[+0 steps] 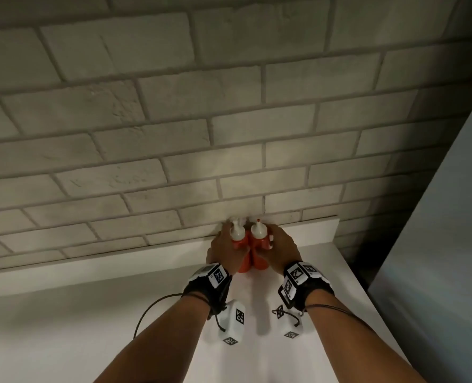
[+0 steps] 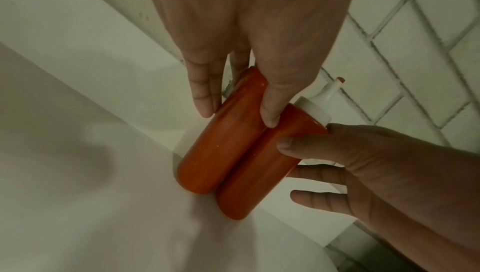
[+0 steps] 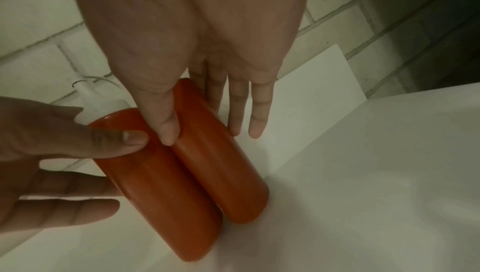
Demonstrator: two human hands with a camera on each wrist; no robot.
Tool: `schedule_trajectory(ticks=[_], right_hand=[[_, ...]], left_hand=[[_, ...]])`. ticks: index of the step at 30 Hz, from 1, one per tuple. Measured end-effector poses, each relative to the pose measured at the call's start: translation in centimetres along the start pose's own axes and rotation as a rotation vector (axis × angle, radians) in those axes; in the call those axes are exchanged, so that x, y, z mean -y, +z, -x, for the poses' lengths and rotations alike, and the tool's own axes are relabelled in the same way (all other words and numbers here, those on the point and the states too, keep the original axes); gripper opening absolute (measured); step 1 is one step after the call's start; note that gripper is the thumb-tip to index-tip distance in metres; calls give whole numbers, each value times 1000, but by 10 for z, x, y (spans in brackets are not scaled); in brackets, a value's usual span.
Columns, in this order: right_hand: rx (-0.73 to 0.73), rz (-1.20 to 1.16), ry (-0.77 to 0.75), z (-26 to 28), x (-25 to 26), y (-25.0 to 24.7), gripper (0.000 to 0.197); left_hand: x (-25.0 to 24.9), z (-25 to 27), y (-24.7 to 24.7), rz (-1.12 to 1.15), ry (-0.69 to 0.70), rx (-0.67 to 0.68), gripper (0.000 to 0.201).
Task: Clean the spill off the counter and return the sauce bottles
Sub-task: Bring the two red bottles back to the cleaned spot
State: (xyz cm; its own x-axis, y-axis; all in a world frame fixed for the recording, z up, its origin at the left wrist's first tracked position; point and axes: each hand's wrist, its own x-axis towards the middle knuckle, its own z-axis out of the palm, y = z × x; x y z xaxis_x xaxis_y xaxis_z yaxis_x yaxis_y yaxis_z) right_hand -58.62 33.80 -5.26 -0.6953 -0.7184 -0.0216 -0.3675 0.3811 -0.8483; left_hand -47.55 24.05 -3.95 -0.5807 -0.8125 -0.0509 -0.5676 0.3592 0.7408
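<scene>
Two red sauce bottles with white nozzle caps stand upright and touching on the white counter [image 1: 91, 313], close to the brick wall. My left hand [image 1: 225, 248] holds the left bottle [image 2: 221, 143], thumb [image 2: 270, 116] in the groove between the bottles and fingers [image 2: 205, 102] on its far side. My right hand [image 1: 281, 250] holds the right bottle [image 3: 221, 174], with its thumb [image 3: 168, 129] in the same groove and its fingers [image 3: 257, 124] reaching down the outer side. The left bottle's cap is hidden under my palm in the left wrist view.
A low white ledge [image 1: 146, 261] runs along the foot of the brick wall [image 1: 229, 134]. The counter ends at its right edge [image 1: 367, 286], beside a tall grey panel [image 1: 450, 217].
</scene>
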Motion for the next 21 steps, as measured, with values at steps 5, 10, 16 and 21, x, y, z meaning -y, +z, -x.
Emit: schedule_trajectory(ticks=[5,10,16,21], right_hand=[[-24,-9,-76,19,3,-6,60],[-47,-103,-154,54,25,-25,63],[0,-146,-236,122,57,-33,52],[99,-206,-252,192,73,-19,55]], left_hand=[[5,21,-20,38,64,-35,60],[6,62,-63,161,152,-86,61],[19,142,-119,299,193,-107,64],[51,219,-162,392,213,-109,62]])
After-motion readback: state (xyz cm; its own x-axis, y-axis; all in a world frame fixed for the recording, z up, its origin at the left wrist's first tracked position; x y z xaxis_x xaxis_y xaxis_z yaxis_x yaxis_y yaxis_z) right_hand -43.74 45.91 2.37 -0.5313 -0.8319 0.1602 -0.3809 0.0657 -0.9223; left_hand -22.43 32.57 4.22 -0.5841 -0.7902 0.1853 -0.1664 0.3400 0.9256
